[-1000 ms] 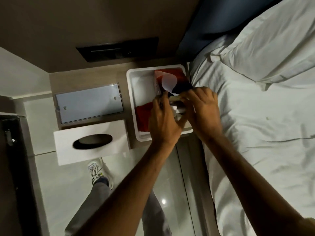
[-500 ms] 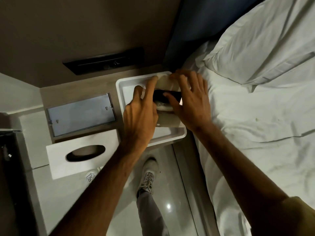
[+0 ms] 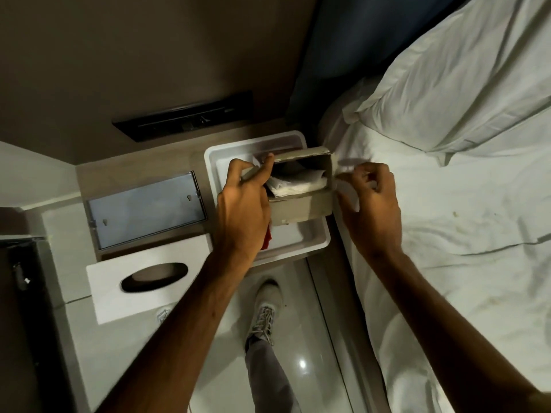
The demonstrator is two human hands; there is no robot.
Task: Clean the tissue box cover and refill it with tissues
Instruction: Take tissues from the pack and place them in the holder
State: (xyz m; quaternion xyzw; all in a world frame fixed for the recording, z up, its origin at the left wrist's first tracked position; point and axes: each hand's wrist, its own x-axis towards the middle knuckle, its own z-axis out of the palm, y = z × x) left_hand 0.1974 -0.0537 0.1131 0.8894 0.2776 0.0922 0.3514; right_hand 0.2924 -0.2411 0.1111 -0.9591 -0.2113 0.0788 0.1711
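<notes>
A white tissue box cover point(image 3: 110, 293) with a dark oval slot lies at the front left of the nightstand, away from both hands. My left hand point(image 3: 244, 204) grips the left end of a grey cardboard tissue carton point(image 3: 301, 208) held over the white tray point(image 3: 295, 242). The carton's open side faces me and shows a folded stack of white tissues point(image 3: 298, 183). My right hand point(image 3: 372, 204) pinches a pale flap at the carton's right end; the flap is blurred.
A flat grey panel point(image 3: 146, 210) lies on the nightstand behind the cover. A red cloth point(image 3: 267, 238) shows in the tray under my left wrist. The bed point(image 3: 447, 234) and pillow point(image 3: 462, 84) fill the right. My shoe point(image 3: 264, 311) stands on the glossy floor.
Both hands were down in the tray over the red cloth. Now the carton is raised with its open side toward me, and my right hand has shifted to its right end.
</notes>
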